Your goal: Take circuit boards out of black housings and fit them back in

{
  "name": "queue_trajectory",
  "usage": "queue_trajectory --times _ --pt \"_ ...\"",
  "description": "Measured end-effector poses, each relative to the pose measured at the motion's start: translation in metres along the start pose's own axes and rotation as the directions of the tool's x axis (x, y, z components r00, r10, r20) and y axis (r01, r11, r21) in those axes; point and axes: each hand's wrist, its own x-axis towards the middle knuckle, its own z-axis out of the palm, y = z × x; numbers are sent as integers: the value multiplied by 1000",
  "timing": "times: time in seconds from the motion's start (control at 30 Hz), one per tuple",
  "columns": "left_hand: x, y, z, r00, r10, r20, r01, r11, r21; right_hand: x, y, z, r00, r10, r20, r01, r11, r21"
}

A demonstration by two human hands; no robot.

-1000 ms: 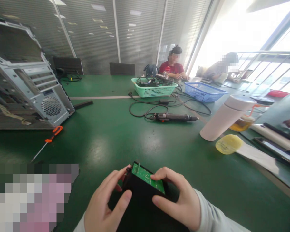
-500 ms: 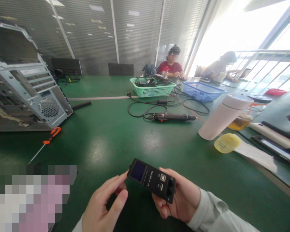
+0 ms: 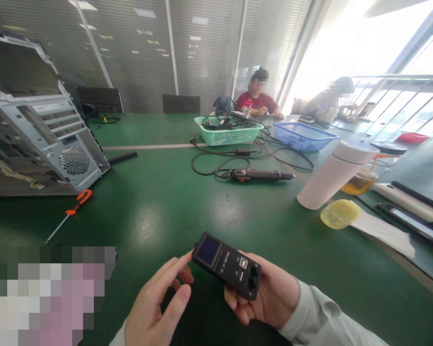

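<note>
My right hand grips a black handheld electronic device by its right end, above the green table. The device has a small dark screen at its left end, a square USB-type port and a slot on its face, and two dark openings at the right end. It is tilted, screen end farther from me. My left hand is open beside it, thumb and fingers apart. Its index fingertip is at the device's left edge and seems to touch it. The right fingers are partly hidden under the device.
An electric screwdriver with a cord lies ahead. Behind are a green basket of cables and a blue basket. A computer case and orange screwdriver are left; a pink tumbler stands right. Two people sit beyond.
The device has turned slightly in my right hand, its screen end shifting a little up and right. My left hand stays nearly in place. The person in red has moved their hands.
</note>
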Motion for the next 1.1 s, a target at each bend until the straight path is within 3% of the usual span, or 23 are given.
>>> queue_trajectory --times 0.13,0.23,0.3,0.43,0.53,0.6,0.77,1.0,1.1 --pt "-6 -6 0 997 -73 -37 74 997 30 -1 1 4 979 -181 -90 160 966 -204" --pt "-6 -6 0 996 -85 -42 85 996 -2 -2 4 5 942 -323 -89 253 861 -442" --pt "-4 -4 0 996 -90 -23 89 996 -26 -4 6 7 889 -451 -79 317 730 -605" --pt "0 -2 1 994 -109 -5 109 994 5 -11 8 14 750 -662 10 317 345 -883" --pt "-1 -4 3 999 -49 10 49 998 34 -14 6 19 680 -721 137 295 98 -950" --pt "-2 -5 4 999 13 38 -15 998 69 -14 4 19 645 -738 197 306 12 -952" --pt "-4 -6 4 982 96 163 -118 985 127 -9 3 9 647 -727 230 264 -69 -962" --pt "-3 -1 4 986 2 165 -16 997 82 -10 2 7 627 -730 271 234 -156 -960" --pt "-2 2 4 989 -44 143 36 998 55 -11 3 8 627 -735 258 230 -142 -963"
